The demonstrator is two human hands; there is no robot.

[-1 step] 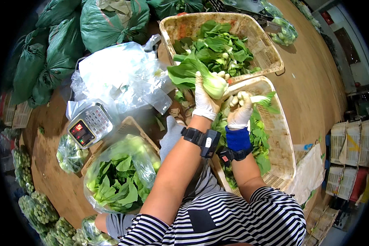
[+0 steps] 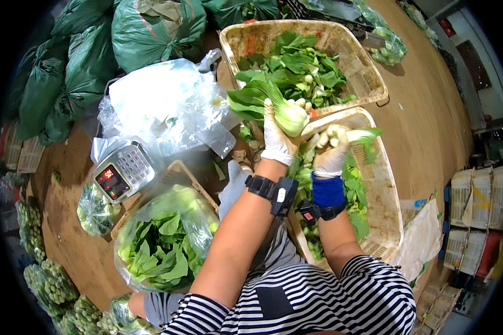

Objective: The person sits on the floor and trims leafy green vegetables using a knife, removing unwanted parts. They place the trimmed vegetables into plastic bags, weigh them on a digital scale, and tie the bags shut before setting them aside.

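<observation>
My left hand (image 2: 278,135), in a white glove, is closed round a head of bok choy (image 2: 290,118), its leaves pointing left and its pale base to the right. My right hand (image 2: 331,152), gloved too, has its fingers curled on a loose bok choy leaf (image 2: 363,135) that sticks out to the right. Both hands are over the near left part of a cream plastic crate (image 2: 394,206) with loose green leaves (image 2: 355,192) in it. Just beyond, a second, dirtier crate (image 2: 363,70) contains more bok choy and leaves (image 2: 304,64).
On my left, a clear bag of bok choy (image 2: 170,251) sits in a crate. A scale display (image 2: 120,173) and a pile of clear plastic bags (image 2: 156,100) stand beyond it. Green sacks (image 2: 151,33) fill the far left; bagged vegetables (image 2: 50,285) line the left edge.
My right hand has shifted slightly to the right with the loose leaf. The left hand keeps its hold on the bok choy, almost unmoved.
</observation>
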